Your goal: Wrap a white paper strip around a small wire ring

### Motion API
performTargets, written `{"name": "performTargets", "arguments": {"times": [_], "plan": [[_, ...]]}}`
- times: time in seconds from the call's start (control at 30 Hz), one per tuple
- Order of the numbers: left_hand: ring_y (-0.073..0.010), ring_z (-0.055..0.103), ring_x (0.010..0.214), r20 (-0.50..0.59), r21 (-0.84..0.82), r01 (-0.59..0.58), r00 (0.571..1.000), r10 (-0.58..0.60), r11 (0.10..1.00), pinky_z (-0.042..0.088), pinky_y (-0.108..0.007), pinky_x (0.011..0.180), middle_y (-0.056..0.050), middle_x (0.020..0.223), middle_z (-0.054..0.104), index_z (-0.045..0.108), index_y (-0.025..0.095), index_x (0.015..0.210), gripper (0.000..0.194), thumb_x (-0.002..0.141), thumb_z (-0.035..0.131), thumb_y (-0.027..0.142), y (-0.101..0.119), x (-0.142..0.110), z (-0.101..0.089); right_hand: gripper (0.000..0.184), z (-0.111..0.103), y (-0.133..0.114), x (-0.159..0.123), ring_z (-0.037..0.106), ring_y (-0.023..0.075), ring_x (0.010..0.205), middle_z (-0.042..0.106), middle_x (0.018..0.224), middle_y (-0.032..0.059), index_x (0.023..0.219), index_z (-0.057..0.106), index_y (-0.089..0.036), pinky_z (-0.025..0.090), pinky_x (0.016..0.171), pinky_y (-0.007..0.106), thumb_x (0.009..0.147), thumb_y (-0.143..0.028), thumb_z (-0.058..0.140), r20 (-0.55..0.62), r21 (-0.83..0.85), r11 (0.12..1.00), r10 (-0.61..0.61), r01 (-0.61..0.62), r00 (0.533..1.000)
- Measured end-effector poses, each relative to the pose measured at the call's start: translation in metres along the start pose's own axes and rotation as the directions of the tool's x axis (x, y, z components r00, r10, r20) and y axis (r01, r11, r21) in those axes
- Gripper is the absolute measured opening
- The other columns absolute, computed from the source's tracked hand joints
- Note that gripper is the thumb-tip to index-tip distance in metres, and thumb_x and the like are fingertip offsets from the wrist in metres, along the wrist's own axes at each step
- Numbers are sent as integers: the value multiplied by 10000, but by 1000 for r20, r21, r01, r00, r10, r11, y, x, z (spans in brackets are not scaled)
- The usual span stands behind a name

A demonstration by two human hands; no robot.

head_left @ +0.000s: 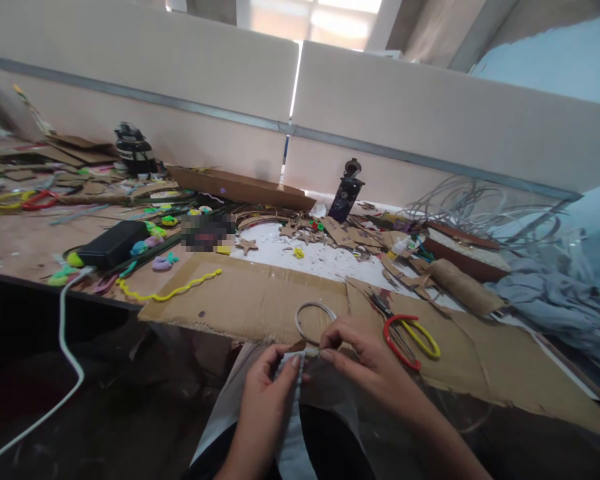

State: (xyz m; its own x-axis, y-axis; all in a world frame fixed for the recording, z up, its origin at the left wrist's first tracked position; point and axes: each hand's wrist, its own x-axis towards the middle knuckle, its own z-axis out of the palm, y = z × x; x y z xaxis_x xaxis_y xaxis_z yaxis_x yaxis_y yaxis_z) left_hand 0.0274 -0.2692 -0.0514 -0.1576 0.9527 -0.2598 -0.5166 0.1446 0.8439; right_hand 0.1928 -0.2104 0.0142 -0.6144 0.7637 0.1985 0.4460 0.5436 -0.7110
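Observation:
My left hand (273, 383) is closed, thumb on top, around a pale woven-looking strip (294, 407) that hangs down over my lap. A small brown piece (296, 346) pokes out at the strip's upper end. Close beside it, my right hand (353, 353) has thumb and fingers pinched together near that end; what lies between the fingertips is too small to make out. A pale thin ring (300, 323) rests on the cardboard just beyond my hands, partly hidden by the right one. To the right lie red-and-yellow handled scissors (410, 337).
A cardboard sheet (260, 293) covers the table's front edge. Beyond it are a yellow wavy strip (180, 290), cardboard scraps (350, 233), a dark bottle (346, 197), a twine roll (463, 287) and coiled wire (480, 207). At left, a white cable (63, 333) hangs from a black box (115, 243).

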Motion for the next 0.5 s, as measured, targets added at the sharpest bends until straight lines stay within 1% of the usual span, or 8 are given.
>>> {"name": "performTargets", "arguments": {"times": [0.07, 0.13, 0.27, 0.37, 0.5], "plan": [[-178, 602, 661, 17, 45, -40, 999, 39, 998, 488, -267, 647, -20, 726, 696, 730, 183, 784, 225, 714, 793, 388, 0, 0, 1, 112, 1, -6, 2, 578, 186, 838, 631, 849, 16, 868, 596, -201, 433, 752, 298, 970, -200, 550, 32, -68, 997, -24, 26, 999], [-178, 592, 685, 35, 93, -88, 996, 85, 992, 469, -253, 658, -19, 716, 690, 745, 183, 774, 197, 737, 772, 374, 0, 0, 1, 111, 3, -10, 5, 570, 196, 839, 637, 844, 21, 864, 588, -201, 427, 766, 317, 964, -174, 550, 57, -176, 982, -58, 67, 997], [-186, 579, 696, 46, 157, -135, 991, 130, 978, 457, -250, 662, -27, 712, 682, 759, 183, 764, 185, 754, 754, 367, 0, 0, 1, 128, 6, -11, 11, 565, 211, 823, 637, 839, 40, 848, 580, -197, 422, 734, 324, 937, -115, 539, 67, -372, 917, -127, 143, 990], [-197, 588, 727, 58, 170, -148, 988, 140, 974, 465, -254, 680, -38, 746, 693, 768, 184, 794, 187, 772, 739, 368, 0, 0, 1, 137, 6, -9, 12, 563, 213, 802, 630, 822, 42, 830, 573, -194, 417, 713, 324, 923, -98, 543, 80, -443, 881, -149, 169, 986], [-198, 601, 740, 77, 165, -146, 988, 135, 975, 479, -253, 680, -43, 777, 707, 770, 188, 827, 187, 793, 722, 366, 1, -2, 2, 131, 5, -7, 12, 554, 218, 812, 627, 839, 45, 842, 570, -189, 414, 718, 332, 935, -107, 528, 111, -471, 864, -144, 179, 983]]}}
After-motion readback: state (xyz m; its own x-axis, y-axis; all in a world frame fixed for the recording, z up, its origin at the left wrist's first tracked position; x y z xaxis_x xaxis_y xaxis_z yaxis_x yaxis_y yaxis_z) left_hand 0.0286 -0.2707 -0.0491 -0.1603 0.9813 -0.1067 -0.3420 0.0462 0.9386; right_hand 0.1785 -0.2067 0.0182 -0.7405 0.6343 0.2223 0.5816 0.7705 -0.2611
